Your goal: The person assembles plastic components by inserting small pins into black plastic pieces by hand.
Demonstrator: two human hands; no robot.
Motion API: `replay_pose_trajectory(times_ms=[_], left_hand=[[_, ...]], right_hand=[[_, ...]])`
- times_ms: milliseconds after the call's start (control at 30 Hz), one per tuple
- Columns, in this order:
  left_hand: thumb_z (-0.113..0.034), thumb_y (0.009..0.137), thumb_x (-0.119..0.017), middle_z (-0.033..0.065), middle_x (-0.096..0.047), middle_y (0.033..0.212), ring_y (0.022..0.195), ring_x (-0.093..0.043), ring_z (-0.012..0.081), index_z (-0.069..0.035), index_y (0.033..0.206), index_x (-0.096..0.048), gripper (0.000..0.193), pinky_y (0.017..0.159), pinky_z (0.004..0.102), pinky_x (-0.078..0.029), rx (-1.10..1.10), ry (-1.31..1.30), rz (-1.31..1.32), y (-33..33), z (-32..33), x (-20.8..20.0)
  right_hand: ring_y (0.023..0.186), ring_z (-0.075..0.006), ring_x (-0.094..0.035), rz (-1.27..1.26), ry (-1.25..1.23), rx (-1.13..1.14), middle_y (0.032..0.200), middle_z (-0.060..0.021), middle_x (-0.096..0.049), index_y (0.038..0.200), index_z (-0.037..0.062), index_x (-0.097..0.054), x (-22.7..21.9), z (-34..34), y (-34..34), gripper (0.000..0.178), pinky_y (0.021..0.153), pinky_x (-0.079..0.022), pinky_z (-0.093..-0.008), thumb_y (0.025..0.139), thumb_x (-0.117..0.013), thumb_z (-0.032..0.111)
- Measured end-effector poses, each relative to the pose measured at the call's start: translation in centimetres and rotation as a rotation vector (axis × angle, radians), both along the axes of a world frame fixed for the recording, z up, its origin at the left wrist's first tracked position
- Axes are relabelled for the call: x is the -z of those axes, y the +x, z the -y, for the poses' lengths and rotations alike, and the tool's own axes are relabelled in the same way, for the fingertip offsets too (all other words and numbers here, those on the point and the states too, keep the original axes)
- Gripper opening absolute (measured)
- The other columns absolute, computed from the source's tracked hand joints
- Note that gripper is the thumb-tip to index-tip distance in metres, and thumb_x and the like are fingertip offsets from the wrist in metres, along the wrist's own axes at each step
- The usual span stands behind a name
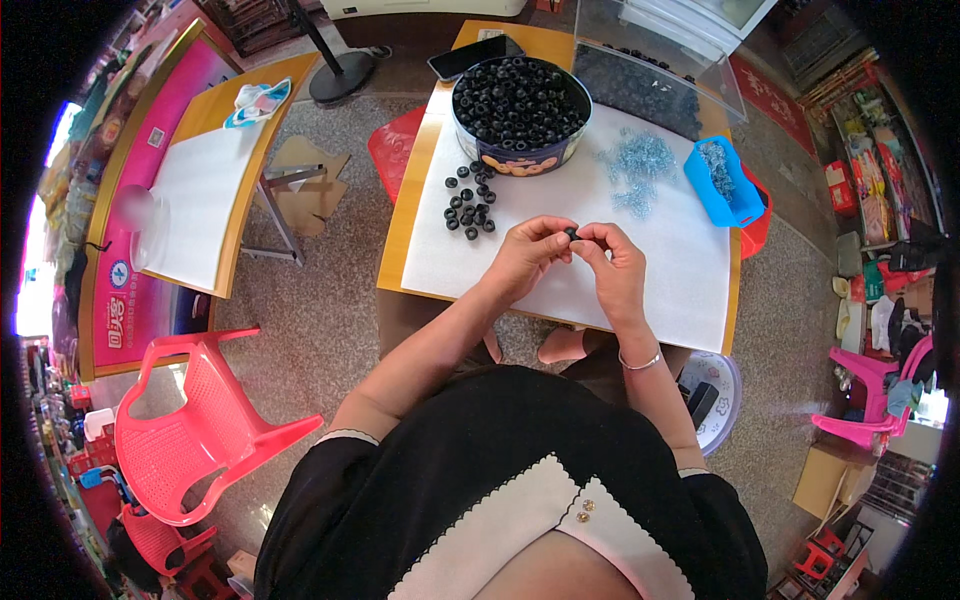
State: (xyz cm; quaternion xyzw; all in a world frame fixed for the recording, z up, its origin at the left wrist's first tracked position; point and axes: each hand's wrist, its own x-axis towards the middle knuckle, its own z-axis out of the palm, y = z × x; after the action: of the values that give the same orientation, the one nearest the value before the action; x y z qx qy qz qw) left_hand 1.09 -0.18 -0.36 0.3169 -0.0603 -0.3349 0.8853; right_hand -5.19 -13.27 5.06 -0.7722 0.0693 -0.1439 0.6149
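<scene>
Near the front middle of the white-covered table, my left hand [530,255] and my right hand [615,265] meet, fingertips pinched together. Between them is a small round black piece [571,233], mostly covered by the fingers; both hands seem to grip it. Several loose black ring-like pieces [467,206] lie to the left of my hands. Behind these stands a round tin [520,160] heaped with the same kind of black pieces [520,95]. A spread of small clear bluish pieces [640,165] lies beyond my right hand, too fine to make out singly.
A blue plastic basket [740,205] with more clear bits sits at the table's right edge. Behind it is a clear bin [640,90] holding black pieces. A phone [475,58] lies at the far left. A pink chair [200,430] stands on the floor to the left.
</scene>
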Motion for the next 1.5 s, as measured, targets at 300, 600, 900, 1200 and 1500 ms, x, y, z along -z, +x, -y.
replay_pose_trajectory(times_ms=[300,600,900,1200,1500], left_hand=[[-0.005,0.083,-0.063,0.0071,-0.060,0.087,0.074,-0.056,0.0147,0.001,0.104,-0.058,0.023,0.069,0.0254,-0.047,-0.002,0.046,0.069,-0.2,0.0,0.1],[-0.007,0.082,-0.065,0.0050,-0.060,0.083,0.073,-0.057,0.0140,-0.002,0.097,-0.057,0.017,0.070,0.0255,-0.047,-0.027,0.055,0.161,-0.2,0.0,0.7],[-0.006,0.084,-0.062,0.0059,-0.059,0.085,0.075,-0.057,0.0149,-0.002,0.111,-0.050,0.030,0.072,0.0260,-0.046,-0.037,0.069,0.117,-0.1,0.0,0.0],[-0.002,0.082,-0.062,0.0067,-0.058,0.086,0.073,-0.057,0.0157,-0.005,0.135,-0.021,0.067,0.071,0.0279,-0.047,-0.028,0.037,0.140,-0.2,-0.1,-0.5],[-0.001,0.082,-0.061,0.0073,-0.058,0.087,0.075,-0.057,0.0158,-0.009,0.142,-0.014,0.076,0.072,0.0279,-0.047,-0.030,0.041,0.116,-0.3,-0.2,-1.0]], right_hand=[[0.073,-0.0081,-0.054,-0.134,0.106,-0.108,0.080,-0.0014,-0.062,0.091,-0.0007,-0.063,-0.8,1.4,0.1,0.014,0.069,-0.045,-0.0223,0.078,-0.064,0.005],[0.089,-0.0093,-0.053,-0.185,0.168,-0.340,0.102,-0.0026,-0.057,0.110,0.0000,-0.060,-1.3,2.7,1.0,0.030,0.081,-0.044,-0.0227,0.080,-0.060,0.001],[0.106,-0.0172,-0.052,-0.041,-0.010,-0.350,0.112,-0.0083,-0.059,0.115,0.0035,-0.060,-1.3,2.0,0.7,0.033,0.090,-0.042,-0.0277,0.082,-0.056,0.004],[0.105,-0.0171,-0.052,-0.043,-0.101,-0.475,0.115,-0.0074,-0.053,0.111,0.0009,-0.058,-1.0,2.8,1.0,0.027,0.089,-0.041,-0.0260,0.086,-0.051,0.006],[0.093,-0.0147,-0.052,-0.031,0.093,-0.420,0.117,-0.0074,-0.049,0.106,-0.0001,-0.059,-0.1,1.7,0.8,0.024,0.077,-0.045,-0.0247,0.085,-0.048,0.002]])
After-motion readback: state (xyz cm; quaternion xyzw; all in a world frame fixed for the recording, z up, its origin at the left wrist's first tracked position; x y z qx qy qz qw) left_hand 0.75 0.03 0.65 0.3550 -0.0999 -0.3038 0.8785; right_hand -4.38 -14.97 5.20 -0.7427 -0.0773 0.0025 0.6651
